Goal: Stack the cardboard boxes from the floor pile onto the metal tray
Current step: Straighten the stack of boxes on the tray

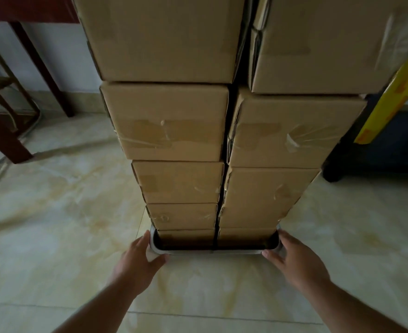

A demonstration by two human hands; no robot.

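Two tall columns of taped cardboard boxes [174, 121] stand side by side in a metal tray [212, 251] on the floor, rising past the top of the view. My left hand [139, 260] rests against the tray's near left corner, thumb under the front rim and fingers along its side. My right hand [294, 260] touches the near right corner the same way. Both hands press on the tray's rim. The lowest boxes sit down inside the tray, partly hidden by its wall.
Pale marbled floor tiles [66, 200] lie all around. A dark red wooden table leg [42, 66] and chair frame [3, 131] stand at the left. At the right are a dark cabinet [378, 150] and a yellow strip [390, 97] leaning by the boxes.
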